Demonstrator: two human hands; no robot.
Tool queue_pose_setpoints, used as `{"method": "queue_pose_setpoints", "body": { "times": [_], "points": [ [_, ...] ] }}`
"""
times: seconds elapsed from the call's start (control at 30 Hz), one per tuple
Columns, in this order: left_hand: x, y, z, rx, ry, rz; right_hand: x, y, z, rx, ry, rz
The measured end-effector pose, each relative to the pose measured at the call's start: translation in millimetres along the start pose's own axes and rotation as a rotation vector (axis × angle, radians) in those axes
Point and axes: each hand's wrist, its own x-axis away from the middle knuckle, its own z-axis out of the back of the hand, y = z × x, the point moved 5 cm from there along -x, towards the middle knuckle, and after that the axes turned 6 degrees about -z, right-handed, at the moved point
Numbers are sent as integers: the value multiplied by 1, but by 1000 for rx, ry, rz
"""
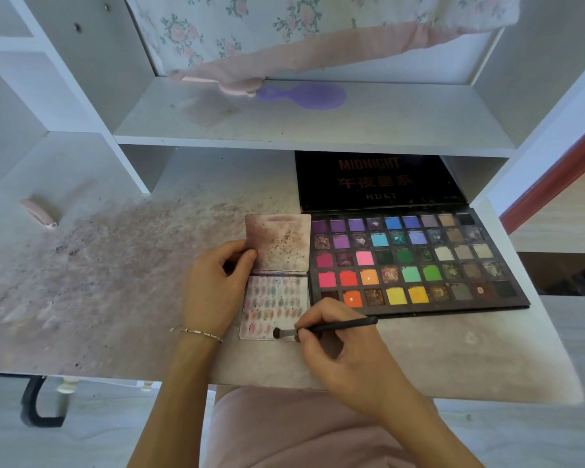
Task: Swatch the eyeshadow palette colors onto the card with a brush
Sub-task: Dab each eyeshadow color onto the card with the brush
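At the far left of your desk (pixel 122 298), a small pink object (pixel 38 212) lies on the powder-stained surface, well apart from your work. Your left hand (pixel 213 285), a thin bracelet (pixel 198 332) on its wrist, pinches the left edge of the card's raised flap (pixel 279 243) between thumb and curled fingers, holding it tilted upright. Below it, the card (pixel 274 307) lies flat on the desk, already covered in rows of small colour dabs. The brush (pixel 325 328) tip touches the card's lower edge near its bottom right corner. Your right hand (pixel 338 346) grips the brush handle like a pen, and it covers the card's lower right corner. Just right of the card, touching or nearly touching it, the eyeshadow palette (pixel 412 261) lies open with 5 rows of pans; its black lid (pixel 375 180) leans back under the shelf (pixel 318 126). On that shelf, a purple hairbrush (pixel 304 95) lies beside the hem of a floral cloth (pixel 284 38) hanging down.
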Motion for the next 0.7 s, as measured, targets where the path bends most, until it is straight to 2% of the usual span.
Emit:
{"method": "queue_pose_setpoints", "body": {
  "times": [0.1,0.27,0.57,0.7],
  "points": [
    [0,1,0,5,3,-3,0,-1,3,-66,31,1],
    [0,1,1,10,6,1,3,2,17,-138,215,11],
    [0,-1,0,-9,-1,-5,12,21,62,-120,451,5],
    [0,0,-1,-1,8,-4,23,32,92,-68,618,-38]
  ]
}}
